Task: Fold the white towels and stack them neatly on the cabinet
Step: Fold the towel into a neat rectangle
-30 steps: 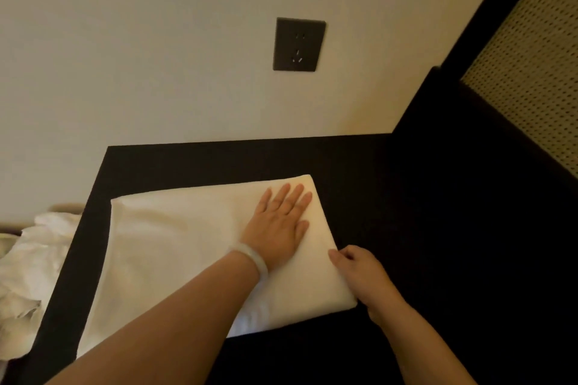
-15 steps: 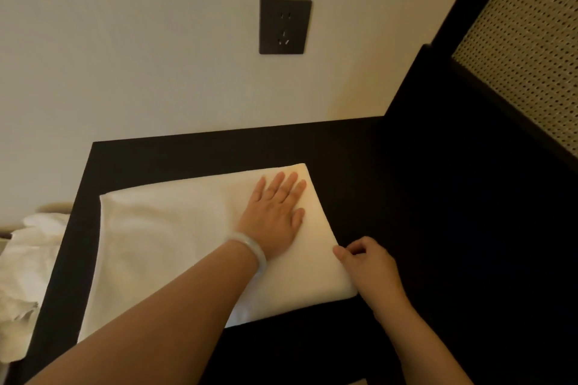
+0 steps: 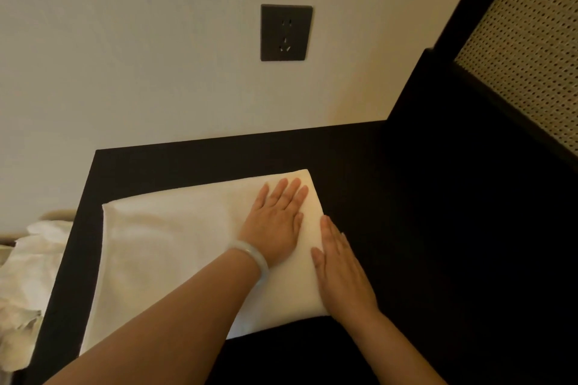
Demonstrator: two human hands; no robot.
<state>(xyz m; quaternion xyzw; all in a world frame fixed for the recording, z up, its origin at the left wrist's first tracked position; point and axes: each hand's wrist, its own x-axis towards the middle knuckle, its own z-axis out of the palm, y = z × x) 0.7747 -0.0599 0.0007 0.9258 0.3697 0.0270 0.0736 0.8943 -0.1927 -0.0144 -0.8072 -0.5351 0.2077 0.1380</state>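
Towel [image 3: 162,247] under flat left hand [image 3: 276,223]

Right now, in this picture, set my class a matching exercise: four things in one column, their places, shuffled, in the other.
1 folded white towel
2 dark square wall socket
3 crumpled white cloth pile
4 pale bangle

A at the wrist of the left hand
B on the black cabinet top
C beside the cabinet's left edge
D on the cream wall

Pairs: 1-B, 2-D, 3-C, 4-A
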